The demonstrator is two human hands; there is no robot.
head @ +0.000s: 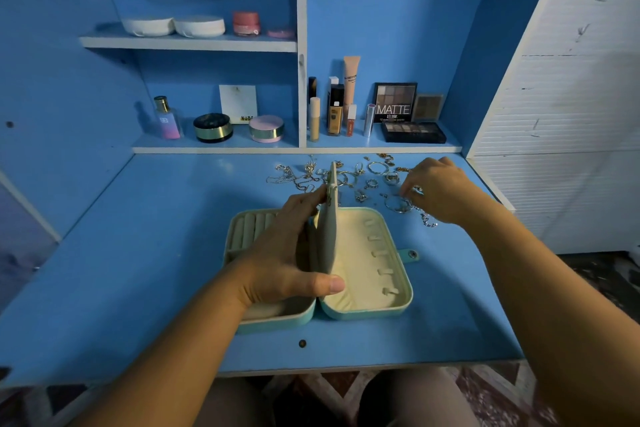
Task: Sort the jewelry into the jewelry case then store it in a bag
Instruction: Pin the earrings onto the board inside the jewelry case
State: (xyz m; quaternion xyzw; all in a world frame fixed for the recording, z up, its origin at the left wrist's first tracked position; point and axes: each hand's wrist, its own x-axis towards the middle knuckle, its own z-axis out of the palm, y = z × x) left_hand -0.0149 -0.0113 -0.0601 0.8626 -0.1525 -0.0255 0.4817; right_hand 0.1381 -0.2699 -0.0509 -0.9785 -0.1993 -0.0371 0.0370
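Head view, blue desk (138,253), shelf edge (242,150) behind, open jewelry case (408,298) mid-desk, left hand (284,253) gripping its upright divider (329,239), right hand (440,191) over jewelry (375,167) far right, grasp unclear.

Jewelry case (367,314) mint outside, cream inside; desk (138,253) blue; jewelry (360,197) silver (some gold).

Blue desk (138,253); perfume bottle (167,118) and powder jars (212,127) on the lower shelf (207,150); MATTE palette (394,101) upright.

Jewelry (349,177) crowds behind the case (374,308); desk (145,253) left open.
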